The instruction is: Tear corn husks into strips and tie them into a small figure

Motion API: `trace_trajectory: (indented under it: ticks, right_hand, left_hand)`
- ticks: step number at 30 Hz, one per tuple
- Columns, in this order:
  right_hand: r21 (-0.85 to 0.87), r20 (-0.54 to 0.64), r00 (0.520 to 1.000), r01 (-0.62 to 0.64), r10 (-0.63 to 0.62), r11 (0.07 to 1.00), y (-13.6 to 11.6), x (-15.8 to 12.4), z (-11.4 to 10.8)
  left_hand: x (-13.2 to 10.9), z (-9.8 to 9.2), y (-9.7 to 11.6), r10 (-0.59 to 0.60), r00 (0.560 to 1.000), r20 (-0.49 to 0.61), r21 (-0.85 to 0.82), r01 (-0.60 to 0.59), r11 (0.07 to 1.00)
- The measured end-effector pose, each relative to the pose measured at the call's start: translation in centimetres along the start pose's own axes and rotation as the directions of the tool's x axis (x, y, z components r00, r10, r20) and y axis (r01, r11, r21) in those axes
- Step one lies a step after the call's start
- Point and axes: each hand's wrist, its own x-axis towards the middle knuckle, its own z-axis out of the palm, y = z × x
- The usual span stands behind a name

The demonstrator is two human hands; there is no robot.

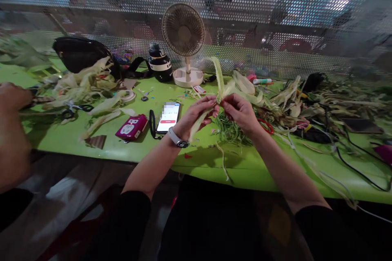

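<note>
Between my two hands, above the green table, is a bundle of pale corn husk strips (219, 75), with one strip arching upward and another hanging down by my left wrist. My left hand (196, 115) pinches the bundle from the left, its fingers closed around the lower part. From the right, my right hand (240, 111) grips the same knot-like middle with thumb and fingertips. What exactly lies under the fingertips is hidden. Below my right hand sits a tangle of thin green strands (229, 128). A watch (179, 138) is on my left wrist.
A phone (168, 118) and purple pouch (131, 127) lie to the left, with scissors (72, 110) beyond. Behind stand a fan (183, 28) and bottle (159, 63). Husk piles (284, 104) and cables cover the right. Another person's arm (14, 130) reaches in at far left.
</note>
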Motion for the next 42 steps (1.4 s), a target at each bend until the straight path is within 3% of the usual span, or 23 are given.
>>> trace_trajectory:
  ticks: [4, 8, 13, 16, 19, 24, 29, 35, 42]
  right_hand:
    - [-0.053, -0.021, 1.0, -0.021, 0.02, 0.998, 1.1, 0.5, -0.2]
    - [-0.003, -0.046, 0.995, -0.094, 0.094, 0.996, 1.7, 0.7, -0.5]
    - [0.127, -0.083, 0.969, -0.223, 0.234, 0.967, 2.2, 0.9, -0.7]
    - [0.055, -0.163, 0.976, -0.136, 0.143, 0.989, 2.5, 1.1, -0.6]
    - [0.012, -0.235, 0.971, -0.031, 0.033, 0.999, 2.6, 1.2, -0.3]
    - [-0.022, -0.247, 0.969, 0.01, -0.015, 1.0, 2.6, 1.0, 0.1]
    - [-0.056, -0.326, 0.943, 0.05, -0.066, 0.997, 3.0, 0.8, 0.5]
    - [0.001, -0.37, 0.928, 0.049, -0.045, 0.999, 3.8, 1.0, 0.4]
    - [0.148, -0.228, 0.968, -0.072, 0.105, 0.986, 3.0, 1.3, -0.6]
  left_hand:
    - [0.5, 0.0, -0.3, -0.033, 0.999, -0.039, 0.079, 0.036, 0.996]
    - [0.8, 0.0, -1.2, 0.084, 0.989, -0.119, 0.241, -0.053, 0.969]
    - [1.2, -0.3, -2.1, 0.153, 0.987, -0.053, 0.319, -0.128, 0.939]
    - [1.3, -0.1, -2.8, 0.131, 0.991, 0.017, 0.345, -0.129, 0.93]
    - [1.5, 0.0, -3.2, 0.16, 0.987, 0.018, 0.367, -0.155, 0.917]
    - [1.7, -0.2, -3.5, 0.221, 0.975, -0.006, 0.468, -0.193, 0.862]
    - [1.8, -0.7, -3.9, 0.218, 0.974, 0.055, 0.537, -0.213, 0.816]
    - [2.2, -1.2, -4.4, 0.228, 0.966, 0.12, 0.545, -0.256, 0.799]
    - [1.8, -0.4, -3.9, 0.218, 0.969, 0.118, 0.418, -0.248, 0.874]
